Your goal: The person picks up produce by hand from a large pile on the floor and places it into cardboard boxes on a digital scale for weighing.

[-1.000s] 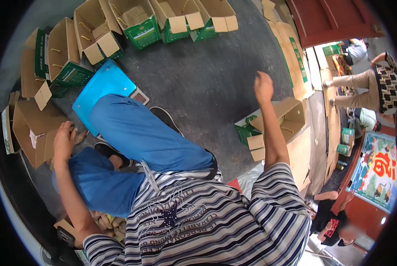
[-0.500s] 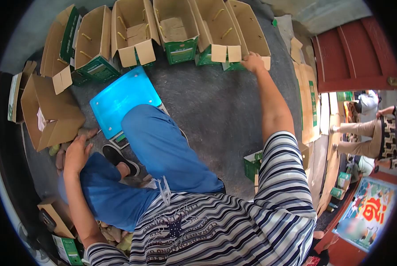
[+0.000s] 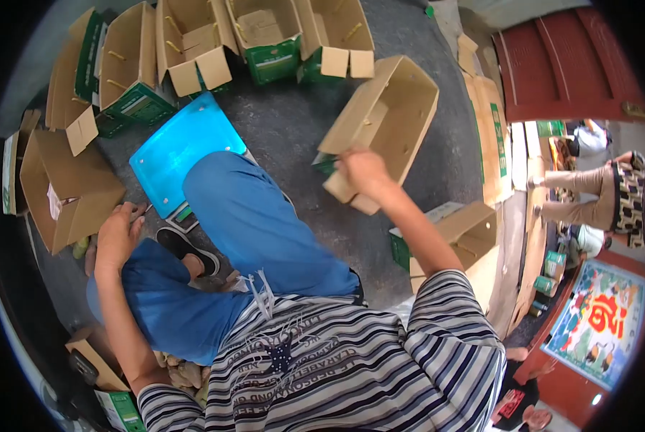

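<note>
My right hand (image 3: 364, 173) is closed on the near end of an open cardboard box (image 3: 416, 90) with green printing, which stands at an angle on the dark floor. My left hand (image 3: 118, 234) is beside my knee, next to a plain open carton (image 3: 81, 183); its fingers are bent, and what they hold, if anything, is hidden. Reddish-brown and greenish lumps (image 3: 82, 248), partly hidden, lie below that carton. A scale with a bright blue platform (image 3: 187, 155) stands between the carton and my raised knee.
A curved row of open green-printed boxes (image 3: 268, 54) stands at the back. Another open box (image 3: 455, 234) lies by my right elbow. Flattened cardboard (image 3: 484, 129) lines the right side, before a red door (image 3: 567, 68). Other people (image 3: 589, 194) are beyond it.
My right hand has pulled the rightmost box out of the back row, towards me and left, turning it. My left hand has shifted slightly up, with its fingers more bent.
</note>
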Available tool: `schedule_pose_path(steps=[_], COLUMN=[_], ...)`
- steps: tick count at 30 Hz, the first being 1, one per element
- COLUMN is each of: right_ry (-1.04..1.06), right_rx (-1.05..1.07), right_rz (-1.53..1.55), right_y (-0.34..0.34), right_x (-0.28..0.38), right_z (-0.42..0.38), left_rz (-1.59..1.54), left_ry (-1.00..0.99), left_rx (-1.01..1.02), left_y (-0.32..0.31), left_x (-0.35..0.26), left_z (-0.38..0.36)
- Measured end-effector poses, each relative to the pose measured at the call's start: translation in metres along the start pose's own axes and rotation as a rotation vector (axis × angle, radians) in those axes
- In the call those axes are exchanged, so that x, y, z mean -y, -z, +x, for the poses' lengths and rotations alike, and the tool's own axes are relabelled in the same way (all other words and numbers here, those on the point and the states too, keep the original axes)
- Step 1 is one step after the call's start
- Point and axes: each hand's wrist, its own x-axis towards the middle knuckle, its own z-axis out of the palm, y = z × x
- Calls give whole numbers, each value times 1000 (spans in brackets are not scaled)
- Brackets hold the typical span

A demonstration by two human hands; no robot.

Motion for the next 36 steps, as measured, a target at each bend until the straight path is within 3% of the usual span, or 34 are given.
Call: schedule_pose_path(steps=[3, 6, 9, 11, 13, 15, 17, 21, 24, 28, 32, 36], right_ry=[38, 200, 167, 197, 88, -80, 28, 77, 98, 278, 401, 734], right_rx=[16, -267, 19, 84, 110, 82, -43, -148, -115, -194, -175, -238], right_rz=[335, 751, 659, 360, -23, 40, 27, 130, 155, 188, 126, 94], right_y=[3, -21, 14, 8, -2, -29, -28, 16, 65, 109, 134, 104], right_x=[49, 43, 15, -20, -51, -84, -82, -19, 20, 62, 137, 201], right_z=[-4, 16, -11, -39, -63, -71, -72, -53, -47, -16, 37, 104], left_rz=[42, 5, 4, 19, 13, -5, 31, -9, -14, -15, 0, -1], left_ry=[-62, -67, -47, -50, -68, -74, -45, -73, -71, -8, -86, -17], left_rx=[-40, -28, -34, -69, -108, -145, -109, -122, -171, -112, -139, -73], left_y=[-5, -8, -5, -4, -5, -7, -8, -10, -7, -6, -17, -14], left_x=[2, 7, 11, 14, 16, 24, 27, 30, 30, 30, 36, 35], left_z=[1, 1, -7, -11, -13, -16, -18, -23, -27, -29, -26, -26])
